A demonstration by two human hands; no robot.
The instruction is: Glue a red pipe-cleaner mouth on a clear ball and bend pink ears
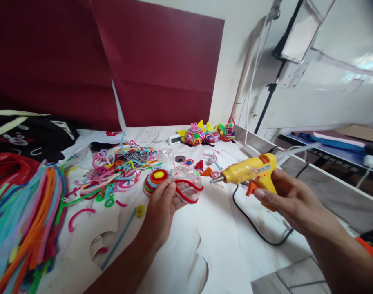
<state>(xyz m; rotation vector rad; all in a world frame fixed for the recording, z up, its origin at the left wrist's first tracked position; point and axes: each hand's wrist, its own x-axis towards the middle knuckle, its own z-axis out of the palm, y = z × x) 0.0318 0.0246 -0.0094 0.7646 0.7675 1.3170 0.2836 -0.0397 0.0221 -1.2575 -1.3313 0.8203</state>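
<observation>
My left hand point(161, 206) grips a clear plastic craft body point(188, 187) by its middle. Coiled pipe cleaners point(154, 178) in red, yellow, blue and orange cover its left end, while a red pipe cleaner point(194, 182) curves over the bare right end. In my right hand point(292, 196) is a yellow hot glue gun point(247, 170), its metal nozzle aimed left and a little apart from the plastic. My right fingers wrap around the handle, near the orange trigger point(251, 188). A clear glue stick point(296, 150) sticks out of the gun's back.
Loose pipe cleaners point(108, 171) lie heaped beyond my left hand; a large bundle point(30, 220) is at left. Finished pipe-cleaner figures point(195, 134) stand at the back beside a small white timer point(174, 139). The gun's black cord point(260, 237) loops across the table at right.
</observation>
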